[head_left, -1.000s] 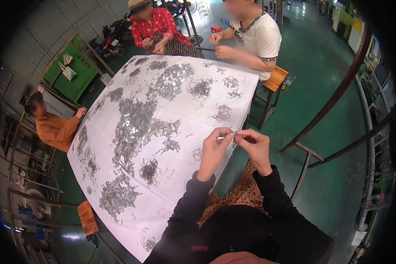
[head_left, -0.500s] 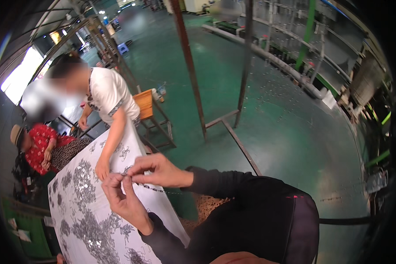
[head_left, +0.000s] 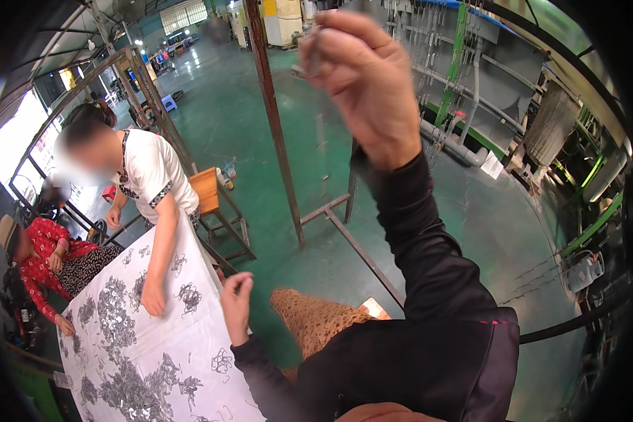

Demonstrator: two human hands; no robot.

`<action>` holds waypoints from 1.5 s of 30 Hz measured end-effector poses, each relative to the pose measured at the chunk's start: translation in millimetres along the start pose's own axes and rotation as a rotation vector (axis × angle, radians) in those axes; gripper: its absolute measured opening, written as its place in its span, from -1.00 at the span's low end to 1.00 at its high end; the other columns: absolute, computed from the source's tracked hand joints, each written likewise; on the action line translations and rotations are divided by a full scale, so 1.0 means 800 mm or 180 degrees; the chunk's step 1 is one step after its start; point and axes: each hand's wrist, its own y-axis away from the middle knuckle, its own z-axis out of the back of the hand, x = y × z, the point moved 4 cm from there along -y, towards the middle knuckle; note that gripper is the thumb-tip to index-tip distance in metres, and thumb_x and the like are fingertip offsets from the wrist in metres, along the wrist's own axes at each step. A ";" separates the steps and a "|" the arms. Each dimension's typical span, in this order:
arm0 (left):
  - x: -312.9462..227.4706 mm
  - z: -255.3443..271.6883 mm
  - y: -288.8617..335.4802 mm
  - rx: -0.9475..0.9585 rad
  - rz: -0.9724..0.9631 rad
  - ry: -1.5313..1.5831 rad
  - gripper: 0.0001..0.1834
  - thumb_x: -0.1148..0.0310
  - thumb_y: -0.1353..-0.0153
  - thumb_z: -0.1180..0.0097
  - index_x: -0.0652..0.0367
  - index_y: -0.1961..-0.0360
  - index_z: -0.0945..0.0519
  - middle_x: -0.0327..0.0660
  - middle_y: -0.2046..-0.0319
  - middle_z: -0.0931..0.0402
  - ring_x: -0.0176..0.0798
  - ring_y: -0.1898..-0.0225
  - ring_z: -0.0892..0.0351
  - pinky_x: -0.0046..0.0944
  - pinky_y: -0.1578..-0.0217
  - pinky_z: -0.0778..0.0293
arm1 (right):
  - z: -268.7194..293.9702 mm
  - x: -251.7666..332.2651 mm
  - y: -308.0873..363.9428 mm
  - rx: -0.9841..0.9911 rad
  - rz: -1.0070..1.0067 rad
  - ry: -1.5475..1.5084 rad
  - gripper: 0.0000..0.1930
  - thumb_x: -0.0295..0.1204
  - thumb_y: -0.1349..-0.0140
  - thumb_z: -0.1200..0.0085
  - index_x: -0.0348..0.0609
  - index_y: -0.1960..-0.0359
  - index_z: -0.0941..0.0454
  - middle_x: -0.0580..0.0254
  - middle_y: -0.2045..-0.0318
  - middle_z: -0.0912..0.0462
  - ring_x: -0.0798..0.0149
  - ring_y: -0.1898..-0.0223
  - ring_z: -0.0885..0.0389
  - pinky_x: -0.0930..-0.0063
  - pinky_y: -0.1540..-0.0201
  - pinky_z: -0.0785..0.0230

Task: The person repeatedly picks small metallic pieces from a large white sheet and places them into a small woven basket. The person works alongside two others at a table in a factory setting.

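My right hand (head_left: 364, 88) is raised high at the top middle, its fingers pinched on a dark, blurred chain end. Only a faint streak shows below the fingers, so how the chain hangs is hard to see. Low by the right edge of the white-covered table (head_left: 204, 330), my left hand (head_left: 236, 308) is loosely curled, with nothing visible in it. Heaps of small dark metal pieces (head_left: 130, 387) lie across the cloth. A looser tangle of wire-like pieces (head_left: 221, 361) sits close to my left hand.
Across the table, a person in a white top (head_left: 151, 172) reaches a hand onto the cloth. Another in red and a hat (head_left: 46, 246) sits at the far left. A rusty metal frame (head_left: 278, 133) stands ahead, beside a wooden stool (head_left: 205, 190).
My hands have parted: the right one has risen far up and to the right, away from the table. My left has shifted slightly right. The view has swung a little.
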 end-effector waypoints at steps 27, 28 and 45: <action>0.268 0.033 0.068 0.0520 0.1924 -0.0294 -0.85 0.33 -0.20 -0.16 0.20 0.36 -0.63 -0.38 0.58 -0.50 -0.49 0.57 -0.44 -0.46 0.56 -0.35 | 0.255 0.207 -0.101 -0.1486 0.0704 0.2709 -0.82 -0.54 -0.14 -0.23 -0.31 0.21 -0.62 0.19 0.37 -0.70 0.49 0.43 -0.57 0.69 0.46 -0.31; 0.269 0.032 0.068 0.0507 0.1971 -0.0277 -0.85 0.33 -0.20 -0.16 0.19 0.36 -0.62 -0.38 0.58 -0.50 -0.49 0.57 -0.44 -0.46 0.57 -0.35 | 0.263 0.208 -0.109 -0.1540 0.0680 0.2743 -0.82 -0.54 -0.14 -0.23 -0.31 0.21 -0.62 0.19 0.36 -0.70 0.49 0.43 -0.57 0.69 0.46 -0.31; 0.266 0.028 0.072 0.0207 0.1455 -0.0535 -0.81 0.34 -0.17 -0.18 0.28 0.37 -0.62 -0.35 0.61 -0.46 -0.48 0.58 -0.38 -0.42 0.56 -0.30 | 0.293 0.195 -0.106 -0.1729 0.0681 0.3017 -0.72 -0.46 -0.24 -0.13 -0.24 0.02 -0.59 0.30 0.07 -0.63 0.51 0.18 -0.57 0.67 0.25 -0.34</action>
